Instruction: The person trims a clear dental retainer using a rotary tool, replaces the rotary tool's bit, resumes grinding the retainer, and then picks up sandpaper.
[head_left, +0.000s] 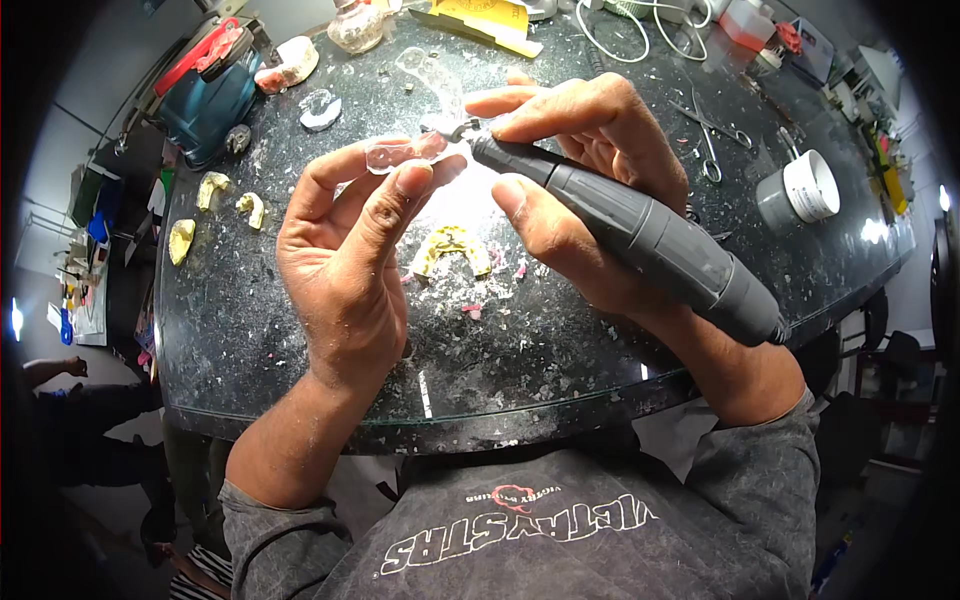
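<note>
Between the thumb and fingers of my left hand [350,235] is a clear dental aligner [388,156]. My right hand [590,130] grips a dark grey rotary handpiece [640,230], pointed to the upper left. Its tool head [447,126] is right at the aligner; whether they touch is hard to tell in the glare. Below the hands lies a yellowish dental cast [455,246], arch-shaped, amid white shavings and pink bits. Just beyond the tool head, another clear plastic piece [428,72] rests on the dark table.
Small cast pieces [181,241] lie at the left, near a blue machine [205,95]. Scissors [708,135] and a white-lidded jar [808,186] are on the right. A glass vessel [356,26], yellow packet [485,22] and white cable [610,40] occupy the far side.
</note>
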